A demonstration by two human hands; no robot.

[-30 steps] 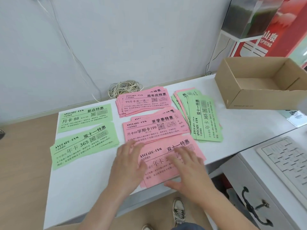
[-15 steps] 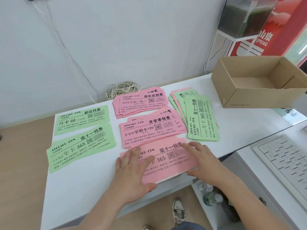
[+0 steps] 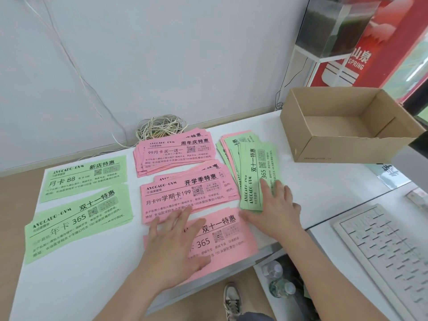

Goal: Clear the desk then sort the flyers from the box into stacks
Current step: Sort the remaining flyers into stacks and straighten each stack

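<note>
You have six lots of flyers on the desk (image 3: 69, 286), three green and three pink, all headed AVOCADO·GYM.

Two green lots lie at the left. The far green stack (image 3: 83, 179) reads 新店特惠, 月卡 88. The near green stack (image 3: 76, 223) reads 双十一特惠, 年卡 365.

The three pink lots sit in a column in the middle. The far pink stack (image 3: 173, 151) reads 周年庆特惠, 99月卡买一送一. The mid pink stack (image 3: 185, 193) reads 开学季特惠, 月卡99学期卡199. The near pink flyers (image 3: 227, 237) read 双十一特惠 and 365, and they reach the desk's front edge.

To their right a fanned green pile (image 3: 257, 167) lies turned sideways. Its top sheet reads 双十一特惠 and 365.

Your left hand (image 3: 176, 249) lies flat on the near pink flyers, fingers straight and spread, with the tips at the mid pink stack's near edge. Your right hand (image 3: 275, 209) rests with straight fingers on the near end of the green pile and grips nothing.

One open-topped cardboard box (image 3: 347, 149) stands at the desk's far right, apart from the green pile, and you see only its bare floor. One coil of cord (image 3: 159, 127) lies by the wall behind the far pink stack. One keyboard (image 3: 384, 251) sits on the lower surface at the right. Two bottles (image 3: 273, 269) stand below the desk. A red sign (image 3: 356, 61) reads SPRING.
</note>
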